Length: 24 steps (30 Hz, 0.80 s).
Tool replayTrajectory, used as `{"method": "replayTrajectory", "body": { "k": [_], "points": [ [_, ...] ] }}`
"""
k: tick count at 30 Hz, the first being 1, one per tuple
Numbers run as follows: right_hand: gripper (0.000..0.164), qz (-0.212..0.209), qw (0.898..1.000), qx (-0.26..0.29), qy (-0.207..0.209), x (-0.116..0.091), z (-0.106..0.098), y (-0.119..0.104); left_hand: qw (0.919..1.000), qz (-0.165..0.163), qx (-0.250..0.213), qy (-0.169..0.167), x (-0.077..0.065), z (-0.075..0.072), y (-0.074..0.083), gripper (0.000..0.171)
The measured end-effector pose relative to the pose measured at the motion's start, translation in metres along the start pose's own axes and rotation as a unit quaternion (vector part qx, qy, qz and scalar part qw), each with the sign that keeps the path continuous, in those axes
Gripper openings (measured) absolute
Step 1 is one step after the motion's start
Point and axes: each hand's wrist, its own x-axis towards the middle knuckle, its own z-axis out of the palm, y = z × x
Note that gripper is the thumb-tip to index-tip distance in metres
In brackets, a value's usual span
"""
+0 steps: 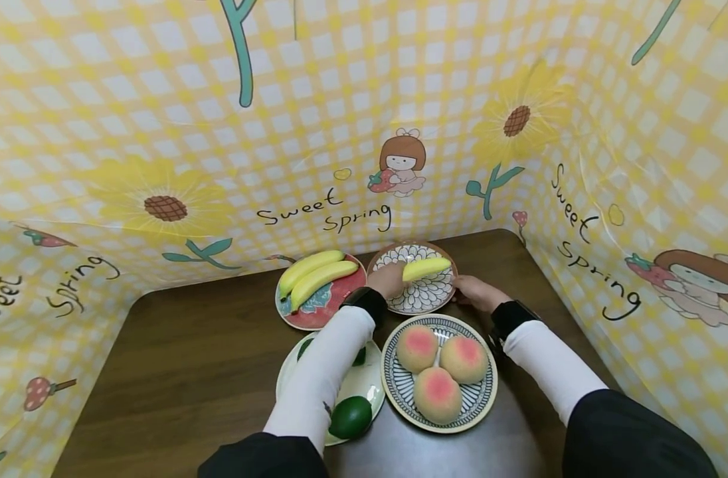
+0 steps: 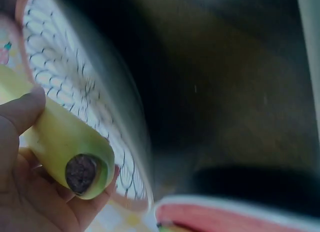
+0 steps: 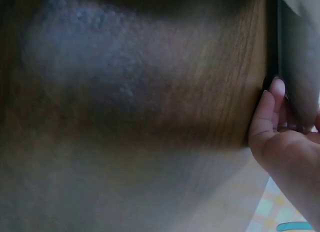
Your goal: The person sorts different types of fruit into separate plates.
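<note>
Gripped in my left hand [image 1: 389,279] is a yellow banana [image 1: 426,267], with fingers and thumb around its dark-stubbed end [image 2: 81,173]. The banana lies over the brown-rimmed plate [image 1: 422,307], which has a white petal pattern inside. My right hand [image 1: 479,292] holds this plate by its right rim. In the right wrist view the fingers of my right hand [image 3: 282,127] reach under the plate's edge [image 3: 300,67], close to the table. The left wrist view shows the plate [image 2: 65,67] tilted beside the banana.
Left of it, a red and teal plate [image 1: 346,295] carries two bananas [image 1: 316,275]. Nearer me, a patterned plate [image 1: 394,392] bears three peaches [image 1: 438,395]. A pale green plate [image 1: 364,383] with dark green avocado-like fruits [image 1: 351,418] lies partly under my left forearm. Yellow checked cloth surrounds the wooden table [image 1: 208,358].
</note>
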Motion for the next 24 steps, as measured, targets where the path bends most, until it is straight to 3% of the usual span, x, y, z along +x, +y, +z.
{"method": "replayTrajectory", "body": {
  "k": [2, 3, 6, 10, 14, 21, 24],
  "points": [
    [0.039, 0.007, 1.0, -0.008, -0.002, -0.023, 0.019, -0.029, 0.9999, -0.012, 0.004, -0.011, -0.003, 0.003, 0.004, 0.041],
    [0.038, 0.013, 1.0, -0.014, 0.003, -0.037, 0.031, -0.047, 0.9996, -0.023, 0.004, -0.018, -0.013, -0.003, 0.014, 0.04],
    [0.045, 0.016, 0.999, -0.039, 0.002, -0.072, 0.059, -0.091, 0.9991, -0.041, 0.008, -0.011, -0.015, 0.001, 0.016, 0.042],
    [0.052, 0.01, 0.999, -0.049, -0.01, -0.085, 0.073, -0.109, 0.9983, -0.054, 0.022, -0.002, -0.014, 0.009, 0.014, 0.044],
    [0.056, 0.002, 1.0, -0.023, -0.009, -0.063, 0.059, -0.082, 0.9985, -0.047, 0.03, 0.0, -0.011, 0.014, 0.015, 0.044],
    [0.043, -0.053, 0.997, 0.043, -0.037, 0.02, -0.013, 0.025, 0.9997, -0.017, 0.012, -0.01, 0.002, 0.021, 0.014, 0.048],
    [0.047, -0.046, 0.998, 0.034, -0.027, 0.006, -0.001, 0.013, 1.0, -0.001, 0.008, -0.005, 0.01, 0.031, 0.009, 0.051]
  ]
}}
